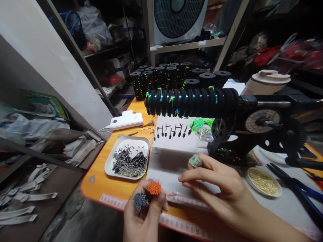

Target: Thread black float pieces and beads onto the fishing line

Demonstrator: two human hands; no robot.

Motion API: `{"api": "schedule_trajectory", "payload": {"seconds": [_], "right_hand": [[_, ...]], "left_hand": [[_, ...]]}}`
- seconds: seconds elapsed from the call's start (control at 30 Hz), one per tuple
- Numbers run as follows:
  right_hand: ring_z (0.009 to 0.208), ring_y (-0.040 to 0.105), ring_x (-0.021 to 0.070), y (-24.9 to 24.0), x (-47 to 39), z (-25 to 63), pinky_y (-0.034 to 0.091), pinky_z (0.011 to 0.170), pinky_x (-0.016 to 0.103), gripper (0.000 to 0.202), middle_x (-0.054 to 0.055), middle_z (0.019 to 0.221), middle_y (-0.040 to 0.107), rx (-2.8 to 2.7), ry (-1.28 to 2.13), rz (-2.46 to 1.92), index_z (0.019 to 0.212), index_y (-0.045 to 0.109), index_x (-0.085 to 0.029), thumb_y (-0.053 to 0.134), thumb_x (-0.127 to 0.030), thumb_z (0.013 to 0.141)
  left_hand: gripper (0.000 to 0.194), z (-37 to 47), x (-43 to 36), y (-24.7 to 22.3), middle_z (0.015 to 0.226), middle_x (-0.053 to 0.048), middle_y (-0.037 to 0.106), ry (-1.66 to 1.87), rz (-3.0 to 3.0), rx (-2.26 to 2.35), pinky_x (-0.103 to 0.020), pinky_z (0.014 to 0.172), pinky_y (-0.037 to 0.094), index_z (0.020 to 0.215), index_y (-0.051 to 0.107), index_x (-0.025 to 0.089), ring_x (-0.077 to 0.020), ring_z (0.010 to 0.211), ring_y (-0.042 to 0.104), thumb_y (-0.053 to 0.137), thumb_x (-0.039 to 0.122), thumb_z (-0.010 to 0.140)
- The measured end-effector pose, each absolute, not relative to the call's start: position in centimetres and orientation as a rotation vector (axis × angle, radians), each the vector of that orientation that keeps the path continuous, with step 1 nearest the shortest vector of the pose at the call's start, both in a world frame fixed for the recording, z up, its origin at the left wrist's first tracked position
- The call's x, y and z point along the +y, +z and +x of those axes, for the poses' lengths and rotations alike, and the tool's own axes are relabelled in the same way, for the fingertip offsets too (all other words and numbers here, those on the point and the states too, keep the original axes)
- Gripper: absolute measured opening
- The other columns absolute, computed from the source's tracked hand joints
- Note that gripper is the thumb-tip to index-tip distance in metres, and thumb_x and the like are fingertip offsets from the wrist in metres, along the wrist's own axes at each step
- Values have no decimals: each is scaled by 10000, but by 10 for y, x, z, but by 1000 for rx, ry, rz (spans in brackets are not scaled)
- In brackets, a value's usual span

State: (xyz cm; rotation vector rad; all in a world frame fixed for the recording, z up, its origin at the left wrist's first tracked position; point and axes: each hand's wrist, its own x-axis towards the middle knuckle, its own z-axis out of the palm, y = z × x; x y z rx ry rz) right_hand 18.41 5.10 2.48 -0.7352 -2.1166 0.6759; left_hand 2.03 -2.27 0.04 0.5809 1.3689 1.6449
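Note:
Closed at the front edge of the table, my left hand (pixel 147 215) grips two tight bundles of fine strand-like pieces: an orange bundle (pixel 154 187) and a blue-grey bundle (pixel 140 201). My right hand (pixel 219 185) reaches in from the right, fingers bent, with a pale green bundle (pixel 195 161) at its upper finger; its thumb and forefinger tips lie close together. Between the hands is a small pale piece with a reddish end (pixel 174 194), blurred. Left of the hands, a square white dish (pixel 109 168) holds many small black and grey parts with yellow bits.
Behind stands a hand-cranked winder (pixel 262 121) bearing a black ridged spool (pixel 191 101). Several black spools (pixel 171 75) stand farther back. A white power strip (pixel 126 121), small black parts (pixel 174 131), a dish of gold bits (pixel 277 192), blue-handled pliers (pixel 297 188) and a lidded cup (pixel 264 84) surround.

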Motion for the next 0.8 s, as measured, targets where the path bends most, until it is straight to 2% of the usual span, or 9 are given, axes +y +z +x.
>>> {"api": "schedule_trajectory", "payload": {"seconds": [0.27, 0.43, 0.63, 0.8], "right_hand": [[677, 553, 148, 21, 48, 186, 423, 562, 246, 222, 30, 778, 509, -2156, 694, -727, 950, 722, -177, 540, -50, 944], [632, 526, 133, 26, 45, 182, 405, 527, 228, 183, 19, 739, 504, -2101, 736, -676, 924, 747, -175, 598, -69, 933], [610, 510, 131, 28, 41, 178, 394, 512, 224, 171, 25, 710, 516, -2081, 720, -695, 907, 757, -155, 606, -74, 911], [610, 503, 121, 30, 38, 178, 369, 509, 220, 174, 11, 695, 503, -2083, 716, -728, 813, 708, -151, 571, -49, 845]], "left_hand": [[428, 22, -23, -1, 520, 49, 604, 1581, 611, 1495, -161, 559, 472, 660, 646, 202, -91, 518, 558, 856, 575, 645], [423, 24, -24, -7, 533, 40, 606, 1534, 720, 1573, -206, 590, 487, 674, 648, 213, -123, 541, 581, 798, 608, 702], [288, 29, -25, -14, 619, 28, 602, 1574, 1027, 1615, -222, 609, 473, 708, 666, 224, -145, 602, 573, 728, 474, 837], [306, 28, -23, -12, 626, 31, 603, 1708, 1192, 1575, -229, 601, 453, 706, 676, 237, -141, 597, 549, 683, 490, 878]]}}
